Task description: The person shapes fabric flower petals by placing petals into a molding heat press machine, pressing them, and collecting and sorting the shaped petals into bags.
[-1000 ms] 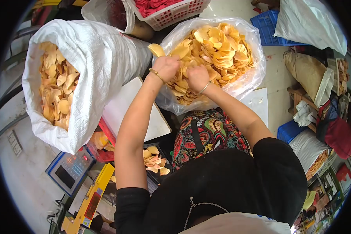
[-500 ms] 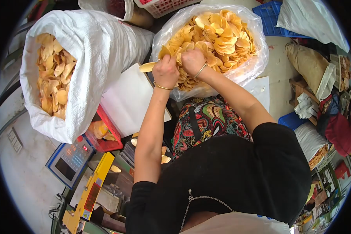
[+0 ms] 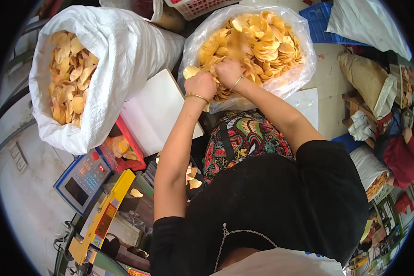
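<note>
A clear plastic bag point(image 3: 308, 69) stands full of thin, flat, oval yellow-tan dried slices point(image 3: 271, 43). My left hand point(image 3: 201, 86) is closed at the bag's near-left edge, and a pale yellow slice point(image 3: 191, 72) pokes out beyond its fingers. Close to its right, my right hand point(image 3: 228, 73) is closed low over the heap, fingertips turned away from view. Just past its knuckles a slice point(image 3: 237, 45) is smeared by motion. Whether my right hand grips that slice is hidden.
A white woven sack point(image 3: 110, 60) of similar slices leans at left. Beside it lie a white board point(image 3: 158, 110) and a red basket point(image 3: 134, 149). A scale display point(image 3: 83, 184) stands lower left. At right are a blue crate point(image 3: 319, 20), a brown sack point(image 3: 365, 78) and a person in red point(image 3: 400, 156).
My left hand has shifted slightly right and down, and the long slice jutting left from it no longer shows there. A blurred slice now appears beyond my right hand, which stays nearly in place.
</note>
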The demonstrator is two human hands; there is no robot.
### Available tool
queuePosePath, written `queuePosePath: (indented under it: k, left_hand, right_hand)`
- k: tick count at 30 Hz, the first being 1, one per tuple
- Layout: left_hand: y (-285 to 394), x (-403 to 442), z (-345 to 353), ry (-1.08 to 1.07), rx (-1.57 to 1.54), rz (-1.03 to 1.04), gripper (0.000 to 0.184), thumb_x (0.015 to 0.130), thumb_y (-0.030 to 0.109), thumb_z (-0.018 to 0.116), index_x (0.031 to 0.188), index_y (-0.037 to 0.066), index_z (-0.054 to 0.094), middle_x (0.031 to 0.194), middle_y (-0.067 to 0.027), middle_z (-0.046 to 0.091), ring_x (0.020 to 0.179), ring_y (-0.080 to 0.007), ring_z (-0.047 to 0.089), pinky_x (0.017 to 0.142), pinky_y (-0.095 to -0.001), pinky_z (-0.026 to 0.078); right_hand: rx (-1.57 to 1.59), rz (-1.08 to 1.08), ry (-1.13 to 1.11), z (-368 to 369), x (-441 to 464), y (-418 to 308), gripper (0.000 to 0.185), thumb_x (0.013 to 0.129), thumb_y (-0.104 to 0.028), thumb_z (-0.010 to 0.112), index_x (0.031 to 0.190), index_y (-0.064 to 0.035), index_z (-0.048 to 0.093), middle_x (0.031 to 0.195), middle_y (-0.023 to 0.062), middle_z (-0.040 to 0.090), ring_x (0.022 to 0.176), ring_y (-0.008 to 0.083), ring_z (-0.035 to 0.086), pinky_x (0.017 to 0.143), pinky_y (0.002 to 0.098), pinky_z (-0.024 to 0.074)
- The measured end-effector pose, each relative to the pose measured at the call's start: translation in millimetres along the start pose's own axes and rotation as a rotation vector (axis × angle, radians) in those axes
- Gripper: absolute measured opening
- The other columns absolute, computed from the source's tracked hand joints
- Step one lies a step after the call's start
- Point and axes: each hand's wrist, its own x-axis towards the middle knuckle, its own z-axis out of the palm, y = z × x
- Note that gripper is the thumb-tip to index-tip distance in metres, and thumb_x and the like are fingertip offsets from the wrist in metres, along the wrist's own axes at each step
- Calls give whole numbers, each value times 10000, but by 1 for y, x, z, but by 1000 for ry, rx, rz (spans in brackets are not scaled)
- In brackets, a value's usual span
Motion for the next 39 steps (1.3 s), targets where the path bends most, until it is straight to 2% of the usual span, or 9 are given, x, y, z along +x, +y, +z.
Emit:
queuePosePath:
  k: [2,4,10,11,14,19,29,34,39]
  left_hand:
    - [12,7,-8,-215,-346,-140,127,761,156,650,718,40,623,607,-96,567,558,-268,604,528,-374,473]
    - [15,0,-23,-164,-492,-165,130,761,163,662,737,39,632,581,-88,551,539,-262,590,525,-371,469]
    - [-15,-38,-40,96,-1227,-451,118,766,158,696,833,66,664,614,-53,552,541,-228,554,536,-349,461]
    - [-19,-45,-37,109,-1225,-456,118,766,158,696,833,66,664,614,-53,552,541,-228,554,536,-349,461]
    - [-26,-65,-25,494,-434,-241,92,791,92,662,882,104,663,732,-62,587,628,-227,592,548,-342,460]
    - [-8,-26,-56,580,-302,-87,148,806,74,616,936,123,664,829,-69,600,721,-229,619,583,-360,479]
    - [8,57,-71,-17,171,373,110,820,133,534,822,124,644,778,-79,649,723,-256,661,614,-390,523]
    - [-1,47,-62,-54,240,318,116,818,158,542,784,86,626,783,-91,655,717,-276,659,618,-391,523]
    - [17,2,-55,7,-185,158,230,847,183,534,698,40,635,673,-150,624,648,-276,652,569,-400,503]
  right_hand:
    - [-62,44,-123,-1,3,17,88,724,-206,580,686,-139,622,660,37,647,700,221,621,615,380,462]
    - [-125,140,-383,6,-1,16,92,741,-206,570,710,-134,619,668,37,644,712,228,619,626,382,473]
    - [143,71,-71,2,-5,-5,74,712,-151,621,759,-94,623,763,78,635,769,271,606,697,388,487]
    - [158,72,-60,-9,-6,4,76,715,-146,627,757,-83,619,783,88,634,768,282,603,696,391,485]
    - [203,42,-66,-29,-10,21,92,724,-142,639,776,-69,617,818,104,630,772,297,597,694,398,480]
    - [346,44,68,-41,-16,23,118,761,-163,661,838,-78,631,778,98,606,760,294,591,671,391,461]
    - [354,-97,233,-84,-12,27,100,810,-159,656,886,-101,630,717,89,589,669,290,584,651,378,448]
    - [373,-67,61,-75,-15,31,94,807,-109,659,885,-77,619,773,110,622,712,300,596,653,399,466]
    - [275,-183,83,-114,-9,18,157,724,-105,684,856,-73,606,768,114,616,726,300,597,677,412,463]
